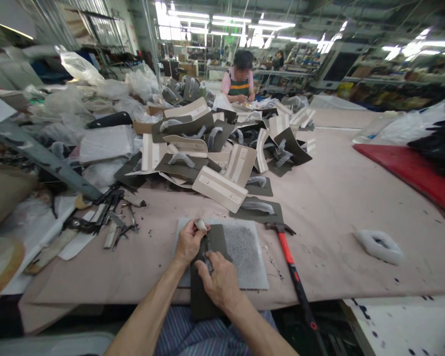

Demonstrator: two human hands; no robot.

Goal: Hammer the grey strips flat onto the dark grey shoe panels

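Note:
My left hand [188, 243] is closed around a slim tool with a whitish wrapped end [200, 225]; its dark shaft points down at a dark olive panel [218, 238]. Across the panel's middle, my right hand [221, 278] is closed on its plastic-wrapped handle [208, 264], which the fingers partly hide. The panel lies on a grey worn slab [250, 257] and hangs over the table's front edge toward my lap. Right of the slab rests a claw hammer [291, 267] with a red and black handle.
Behind the slab is a heap of similar panels [222, 188] with wrapped handles. Hand tools [113, 222] are piled at left beside a metal bar [44, 153]. A white roll [378, 246] and a red board [411, 170] are at right. A person [239, 81] sits across the table.

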